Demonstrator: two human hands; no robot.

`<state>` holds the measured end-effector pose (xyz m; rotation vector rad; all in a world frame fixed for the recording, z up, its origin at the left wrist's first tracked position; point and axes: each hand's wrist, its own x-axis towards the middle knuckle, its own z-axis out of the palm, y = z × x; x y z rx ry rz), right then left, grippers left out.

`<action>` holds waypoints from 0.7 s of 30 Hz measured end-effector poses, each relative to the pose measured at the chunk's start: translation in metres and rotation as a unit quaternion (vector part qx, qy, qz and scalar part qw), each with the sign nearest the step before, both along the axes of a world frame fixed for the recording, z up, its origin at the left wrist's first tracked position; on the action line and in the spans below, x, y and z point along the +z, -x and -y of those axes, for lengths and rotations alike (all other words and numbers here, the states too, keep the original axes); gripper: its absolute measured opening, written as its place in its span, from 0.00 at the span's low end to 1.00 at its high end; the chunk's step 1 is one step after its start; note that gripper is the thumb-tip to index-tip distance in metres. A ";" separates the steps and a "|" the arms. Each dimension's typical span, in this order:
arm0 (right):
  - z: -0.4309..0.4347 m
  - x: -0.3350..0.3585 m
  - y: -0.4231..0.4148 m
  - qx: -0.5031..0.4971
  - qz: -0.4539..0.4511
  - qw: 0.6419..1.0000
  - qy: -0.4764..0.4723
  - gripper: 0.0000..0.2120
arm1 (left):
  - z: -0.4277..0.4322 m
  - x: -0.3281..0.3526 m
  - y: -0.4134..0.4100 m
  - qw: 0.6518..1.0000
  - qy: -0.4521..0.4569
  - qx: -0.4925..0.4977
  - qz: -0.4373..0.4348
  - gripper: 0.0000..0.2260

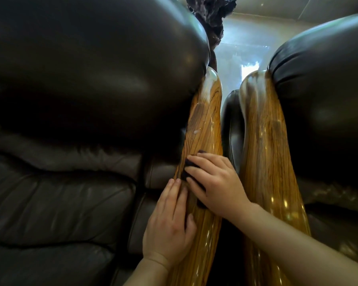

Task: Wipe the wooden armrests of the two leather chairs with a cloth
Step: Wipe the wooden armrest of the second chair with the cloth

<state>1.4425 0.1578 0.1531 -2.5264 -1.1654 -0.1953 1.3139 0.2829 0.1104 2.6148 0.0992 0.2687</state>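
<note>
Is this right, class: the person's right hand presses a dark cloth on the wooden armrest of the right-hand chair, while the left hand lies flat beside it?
Not quite. The head view shows the right hand pressing the dark cloth on the armrest of the left-hand chair, not the right-hand one. The left hand does lie flat beside it.

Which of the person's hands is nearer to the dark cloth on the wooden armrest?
Right. The right hand lies flat on the dark cloth, pressing it against the left chair's armrest. The left hand rests beside it on the same armrest, lower down, not covering the cloth.
</note>
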 end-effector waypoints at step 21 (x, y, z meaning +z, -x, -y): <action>0.006 0.004 -0.055 0.024 -0.022 0.999 -0.001 0.15 | -0.001 0.002 0.000 1.000 -0.013 0.006 -0.013 0.26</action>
